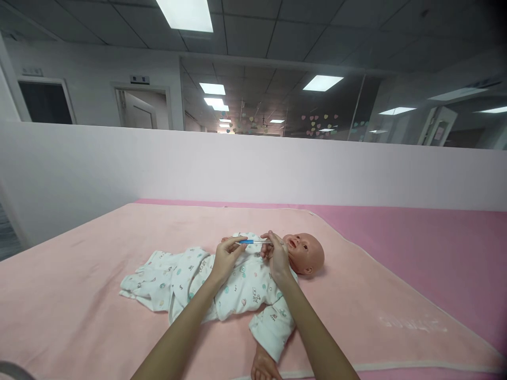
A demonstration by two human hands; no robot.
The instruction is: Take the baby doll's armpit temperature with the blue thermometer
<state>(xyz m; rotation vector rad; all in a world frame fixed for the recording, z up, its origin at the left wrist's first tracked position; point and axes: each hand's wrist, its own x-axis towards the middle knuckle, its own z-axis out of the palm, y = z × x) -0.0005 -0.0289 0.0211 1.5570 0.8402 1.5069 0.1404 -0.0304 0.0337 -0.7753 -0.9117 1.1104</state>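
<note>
While pinched between left hand (pixel 226 257), right hand (pixel 276 254), thermometer (pixel 255 241) over doll (pixel 237 279)

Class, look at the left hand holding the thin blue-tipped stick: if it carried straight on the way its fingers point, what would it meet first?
Probably the right hand. The left hand points right along the stick, whose far end the right hand pinches. Beyond lies the doll's head. Depth is hard to judge.

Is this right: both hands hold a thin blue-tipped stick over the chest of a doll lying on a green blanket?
Not quite: the blanket is pink, not green. The head view shows it. The rest stands: the left hand and right hand hold the thin blue-tipped stick over the chest of the doll.
</note>
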